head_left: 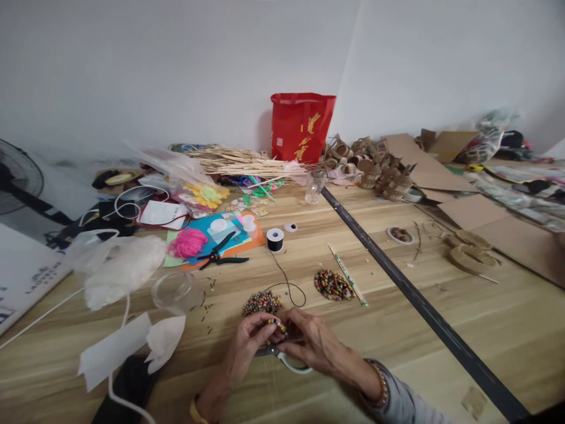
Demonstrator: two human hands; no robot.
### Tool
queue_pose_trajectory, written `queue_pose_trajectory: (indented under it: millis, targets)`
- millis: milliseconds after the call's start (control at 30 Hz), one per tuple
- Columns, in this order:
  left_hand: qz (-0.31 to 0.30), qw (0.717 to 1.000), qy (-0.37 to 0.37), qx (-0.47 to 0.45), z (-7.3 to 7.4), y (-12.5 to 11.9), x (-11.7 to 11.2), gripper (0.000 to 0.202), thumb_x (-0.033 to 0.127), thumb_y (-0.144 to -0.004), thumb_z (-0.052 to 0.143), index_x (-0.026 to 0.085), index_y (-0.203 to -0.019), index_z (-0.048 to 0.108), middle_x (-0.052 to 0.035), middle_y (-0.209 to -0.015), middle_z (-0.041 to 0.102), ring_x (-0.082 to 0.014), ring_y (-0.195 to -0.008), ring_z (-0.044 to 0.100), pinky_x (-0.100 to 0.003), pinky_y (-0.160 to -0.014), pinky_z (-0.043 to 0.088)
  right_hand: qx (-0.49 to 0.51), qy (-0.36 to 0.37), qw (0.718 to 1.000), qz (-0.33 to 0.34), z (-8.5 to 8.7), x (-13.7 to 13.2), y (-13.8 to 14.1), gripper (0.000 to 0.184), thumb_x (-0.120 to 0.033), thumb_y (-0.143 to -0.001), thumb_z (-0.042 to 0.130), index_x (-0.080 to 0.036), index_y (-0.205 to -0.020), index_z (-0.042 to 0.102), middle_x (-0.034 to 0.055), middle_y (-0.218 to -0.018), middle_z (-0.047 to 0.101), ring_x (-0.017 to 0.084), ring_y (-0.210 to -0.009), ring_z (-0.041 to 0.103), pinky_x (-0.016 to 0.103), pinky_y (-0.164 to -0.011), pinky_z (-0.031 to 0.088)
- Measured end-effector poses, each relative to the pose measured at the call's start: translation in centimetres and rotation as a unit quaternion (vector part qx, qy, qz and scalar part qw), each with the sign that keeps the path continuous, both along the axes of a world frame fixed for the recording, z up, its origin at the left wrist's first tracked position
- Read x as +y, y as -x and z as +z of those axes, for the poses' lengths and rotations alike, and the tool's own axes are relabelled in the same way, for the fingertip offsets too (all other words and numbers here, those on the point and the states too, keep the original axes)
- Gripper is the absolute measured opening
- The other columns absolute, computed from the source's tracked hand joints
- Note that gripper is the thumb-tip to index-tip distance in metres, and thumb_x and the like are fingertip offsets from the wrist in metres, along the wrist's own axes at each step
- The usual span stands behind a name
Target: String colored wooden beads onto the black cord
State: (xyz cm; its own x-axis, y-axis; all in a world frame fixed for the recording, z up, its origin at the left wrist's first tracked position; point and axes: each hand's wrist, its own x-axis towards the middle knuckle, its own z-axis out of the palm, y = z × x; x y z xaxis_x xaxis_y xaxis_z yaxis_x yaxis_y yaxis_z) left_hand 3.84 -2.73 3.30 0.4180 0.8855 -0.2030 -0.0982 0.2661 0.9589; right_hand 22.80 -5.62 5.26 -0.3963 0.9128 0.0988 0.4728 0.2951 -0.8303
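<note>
Low in the head view, left hand (248, 346) and right hand (310, 344) pinched together, both closed on a beaded strand (278, 324) between the fingertips. Just beyond the left hand, a bead pile (261, 302); beyond the right hand, a second pile (333, 285) on the tabletop (397, 335).

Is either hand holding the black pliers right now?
No, the black pliers lie on the coloured paper, apart from the left hand and right hand, which pinch some beads.

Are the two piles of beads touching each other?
Apart. The head view shows bare table between the nearer bead pile and the farther bead pile.
</note>
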Motion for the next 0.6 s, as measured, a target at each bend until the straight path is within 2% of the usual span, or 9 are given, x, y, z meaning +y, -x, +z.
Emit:
queue_pose_trajectory:
  millis: [67, 100, 200, 300, 433, 500, 600]
  targets:
    - [-0.011, 1.0, 0.001, -0.023, -0.1, -0.2, -0.3, 0.033, 0.044, -0.072, 0.074, 0.014, -0.084, 0.071, -0.0069, -0.078, 0.074, -0.0199, -0.073, 0.067, -0.028, -0.07, 0.053, 0.04, 0.053, 0.998, -0.015, -1.0, 0.2, 0.2, 0.016, -0.029, -0.083, 0.065, -0.015, -0.089, 0.061, -0.0008, -0.073, 0.06, 0.011, -0.062, 0.052, 0.021, -0.057, 0.039]
    - [-0.014, 1.0, 0.0, -0.027, -0.1, -0.3, -0.4, 0.032, 0.043, -0.072, 0.074, 0.013, -0.084, 0.071, -0.0075, -0.08, 0.074, -0.0205, -0.076, 0.068, -0.028, -0.071, 0.053, 0.064, 0.085, 0.994, -0.018, -1.5, 0.3, 0.4, 0.018, -0.032, -0.083, 0.064, -0.014, -0.088, 0.062, -0.0016, -0.069, 0.058, 0.01, -0.058, 0.048, 0.02, -0.054, 0.036]
    - [-0.005, 1.0, -0.005, -0.022, -0.1, -0.3, -0.3, 0.031, 0.041, -0.073, 0.073, 0.013, -0.085, 0.072, -0.0084, -0.084, 0.074, -0.0213, -0.08, 0.068, -0.03, -0.075, 0.053, 0.134, 0.138, 0.981, -0.029, -2.6, 0.6, 0.5, 0.022, -0.034, -0.08, 0.065, -0.012, -0.084, 0.062, -0.0011, -0.069, 0.058, 0.01, -0.06, 0.048, 0.02, -0.055, 0.036]
    - [0.013, 1.0, -0.002, -0.009, 0.0, -0.1, 0.0, 0.031, 0.042, -0.07, 0.075, 0.014, -0.083, 0.071, -0.0074, -0.082, 0.075, -0.0203, -0.076, 0.067, -0.03, -0.074, 0.053, 0.179, 0.152, 0.971, -0.038, -2.7, 1.0, 0.0, 0.025, -0.037, -0.079, 0.065, -0.013, -0.078, 0.059, -0.0005, -0.068, 0.059, 0.011, -0.062, 0.05, 0.021, -0.057, 0.037]
    - [0.002, 1.0, 0.004, 0.004, 0.3, 0.0, 0.1, 0.035, 0.046, -0.067, 0.077, 0.014, -0.081, 0.071, -0.0073, -0.083, 0.076, -0.0199, -0.076, 0.066, -0.029, -0.074, 0.051, 0.148, 0.135, 0.979, -0.038, -1.3, 1.8, -1.8, 0.025, -0.038, -0.083, 0.062, -0.013, -0.082, 0.062, 0.0, -0.068, 0.06, 0.011, -0.061, 0.052, 0.021, -0.055, 0.038]
    - [-0.021, 1.0, 0.003, 0.007, 0.4, 0.1, 0.0, 0.038, 0.049, -0.068, 0.076, 0.014, -0.083, 0.072, -0.0078, -0.083, 0.075, -0.0199, -0.076, 0.066, -0.029, -0.073, 0.051, 0.087, 0.097, 0.991, -0.032, -0.1, 2.1, -3.1, 0.023, -0.036, -0.086, 0.059, -0.013, -0.086, 0.066, 0.0013, -0.071, 0.064, 0.013, -0.064, 0.054, 0.021, -0.057, 0.039]
    - [-0.054, 0.998, -0.007, 0.012, 0.4, 0.2, -0.2, 0.039, 0.05, -0.071, 0.073, 0.013, -0.083, 0.073, -0.0082, -0.081, 0.075, -0.0197, -0.076, 0.066, -0.027, -0.07, 0.05, -0.015, 0.052, 0.999, -0.004, 1.6, 2.4, -5.2, 0.022, -0.033, -0.089, 0.056, -0.016, -0.094, 0.069, 0.004, -0.086, 0.069, 0.015, -0.072, 0.059, 0.022, -0.06, 0.041]
